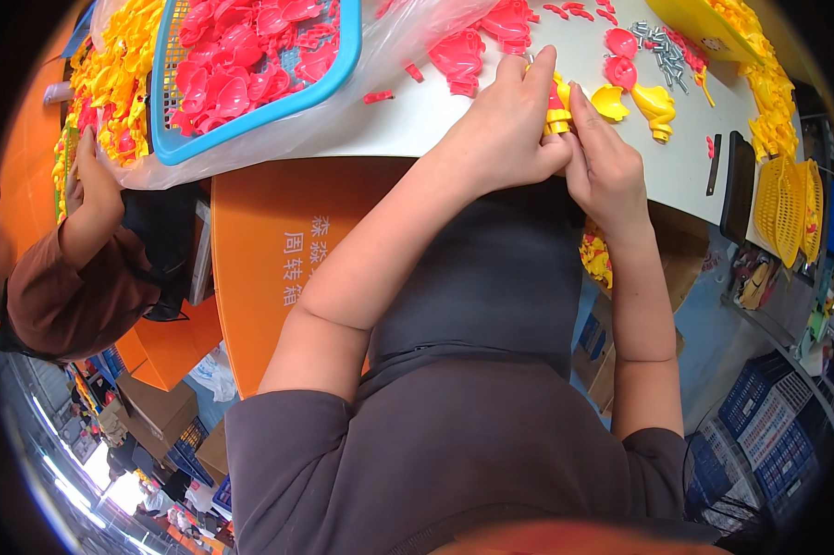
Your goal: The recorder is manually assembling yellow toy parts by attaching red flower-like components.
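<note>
Blurred red shape [556, 538] below; left hand [509, 120] and right hand [611, 166] clamped on yellow-red part [557, 120]; blue basket [350, 39] holds pink pieces [236, 51]

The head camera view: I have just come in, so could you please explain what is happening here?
A person holds a small red-and-yellow plastic piece between the left hand and the right hand, at the near edge of a white table. Beyond the hands lie loose yellow parts and metal screws. A blue-rimmed basket of pink parts stands to the left. Farther left, a co-worker's hand is beside piled yellow parts.
</note>
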Motion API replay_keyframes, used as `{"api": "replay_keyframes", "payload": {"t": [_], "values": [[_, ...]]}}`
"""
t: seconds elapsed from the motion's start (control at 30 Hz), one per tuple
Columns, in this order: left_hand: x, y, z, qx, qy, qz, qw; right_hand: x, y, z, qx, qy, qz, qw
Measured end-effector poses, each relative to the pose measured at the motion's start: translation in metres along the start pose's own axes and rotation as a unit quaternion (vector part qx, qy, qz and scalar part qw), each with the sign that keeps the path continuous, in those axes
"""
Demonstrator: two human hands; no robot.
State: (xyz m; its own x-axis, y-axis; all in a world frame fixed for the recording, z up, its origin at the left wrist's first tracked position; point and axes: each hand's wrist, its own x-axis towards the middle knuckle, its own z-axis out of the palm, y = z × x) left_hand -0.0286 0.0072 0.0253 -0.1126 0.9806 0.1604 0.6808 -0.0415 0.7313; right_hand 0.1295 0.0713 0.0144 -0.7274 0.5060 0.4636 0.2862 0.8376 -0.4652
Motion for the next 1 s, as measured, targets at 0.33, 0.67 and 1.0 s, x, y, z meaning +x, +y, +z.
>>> {"api": "replay_keyframes", "payload": {"t": [0.33, 0.67, 1.0], "values": [[0.002, -0.019, 0.019, -0.037, 0.089, 0.071, 0.993, -0.013, 0.004, 0.031, -0.011, 0.145, -0.008, 0.989], [-0.003, -0.014, 0.024, -0.557, 0.019, -0.083, 0.826, -0.009, 0.017, 0.025, -0.041, 0.215, 0.093, 0.971], [-0.025, -0.018, -0.018, -0.559, -0.012, -0.153, 0.815, 0.000, 0.017, 0.005, -0.103, 0.172, 0.142, 0.969]]}}
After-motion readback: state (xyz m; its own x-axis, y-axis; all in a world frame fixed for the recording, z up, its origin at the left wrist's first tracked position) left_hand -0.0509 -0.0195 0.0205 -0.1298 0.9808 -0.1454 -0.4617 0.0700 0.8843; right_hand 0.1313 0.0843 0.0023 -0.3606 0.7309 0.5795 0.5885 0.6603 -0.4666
